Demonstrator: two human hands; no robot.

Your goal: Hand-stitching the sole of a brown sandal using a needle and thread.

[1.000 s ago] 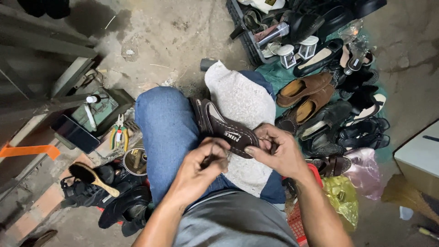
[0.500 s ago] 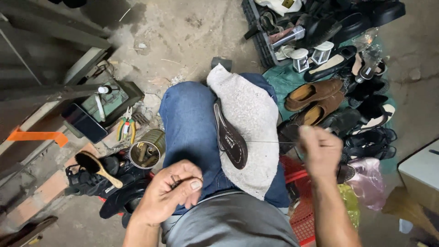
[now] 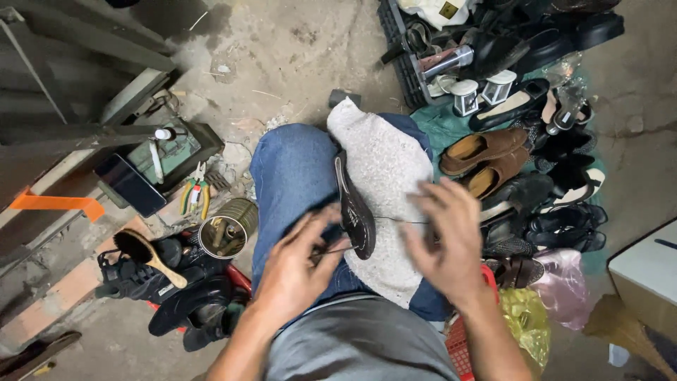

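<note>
A dark shoe (image 3: 355,208) lies on its side on a white-grey cloth (image 3: 388,176) spread over my lap, between my blue-jeaned thighs. My left hand (image 3: 296,271) reaches in from the left with its fingertips beside the shoe's near end, pinching a thin dark tool (image 3: 333,248). To the right of the shoe is my right hand (image 3: 448,243), blurred, with its fingers loosely curled. A thin thread (image 3: 398,220) runs taut from the shoe to the right hand's fingers.
Left of my knee stand a tin can of tools (image 3: 229,236), yellow-handled pliers (image 3: 195,196), a wooden brush (image 3: 148,255) on black shoes, and a green box (image 3: 169,155). Brown loafers (image 3: 486,152), several dark shoes, a red basket (image 3: 462,339) and a white box (image 3: 645,275) crowd the right.
Both hands were on the shoe, then drew apart, the right pulling the thread out to the side. Now both hands have come back in beside the shoe, which lies sole-side out.
</note>
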